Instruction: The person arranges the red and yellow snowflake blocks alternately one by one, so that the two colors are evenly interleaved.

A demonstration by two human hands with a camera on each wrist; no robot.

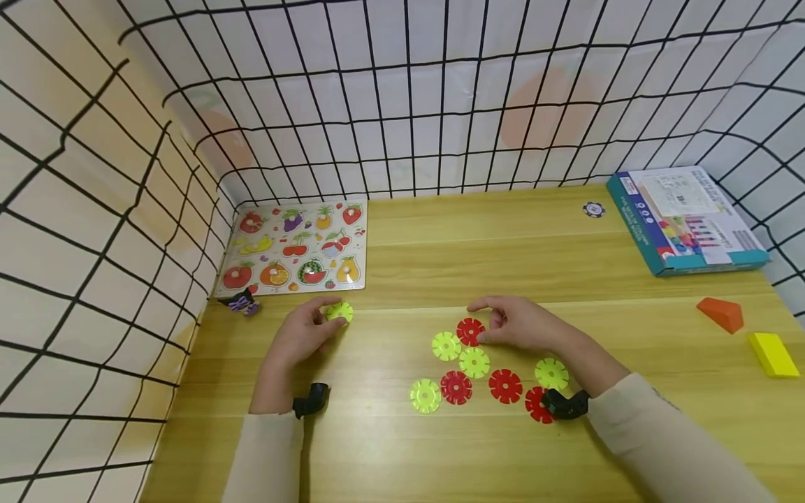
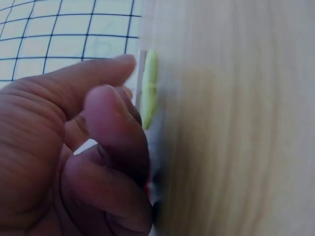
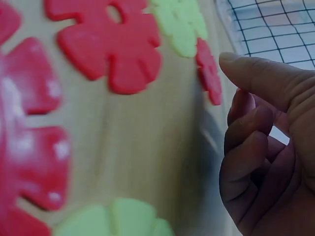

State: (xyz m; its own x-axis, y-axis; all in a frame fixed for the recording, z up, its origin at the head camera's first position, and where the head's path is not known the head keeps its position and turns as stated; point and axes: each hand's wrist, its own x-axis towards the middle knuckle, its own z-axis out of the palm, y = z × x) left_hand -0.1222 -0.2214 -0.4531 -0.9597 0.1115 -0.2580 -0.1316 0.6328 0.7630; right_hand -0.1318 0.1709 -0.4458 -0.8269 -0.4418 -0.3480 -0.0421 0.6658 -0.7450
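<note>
Yellow-green and red notched plastic discs lie on the wooden table (image 1: pixel 390 349). My left hand (image 1: pixel 302 332) is bent around a yellow-green disc (image 1: pixel 340 313); the left wrist view shows this disc (image 2: pixel 150 91) edge-on, with a gap between it and the thumb. My right hand (image 1: pixel 518 321) reaches over a red disc (image 1: pixel 469 331), its thumb near the edge and the index finger apart above it. In the right wrist view, the thumb tip stands just short of that red disc (image 3: pixel 209 71). More discs, such as a yellow-green one (image 1: pixel 425 396), lie nearby.
A fruit picture board (image 1: pixel 295 248) lies at the back left, with a small dark figure (image 1: pixel 242 302) by its corner. At the right are a boxed set (image 1: pixel 688 220), an orange block (image 1: pixel 721 314) and a yellow block (image 1: pixel 773 355). Black wire mesh (image 1: pixel 409 105) walls the table.
</note>
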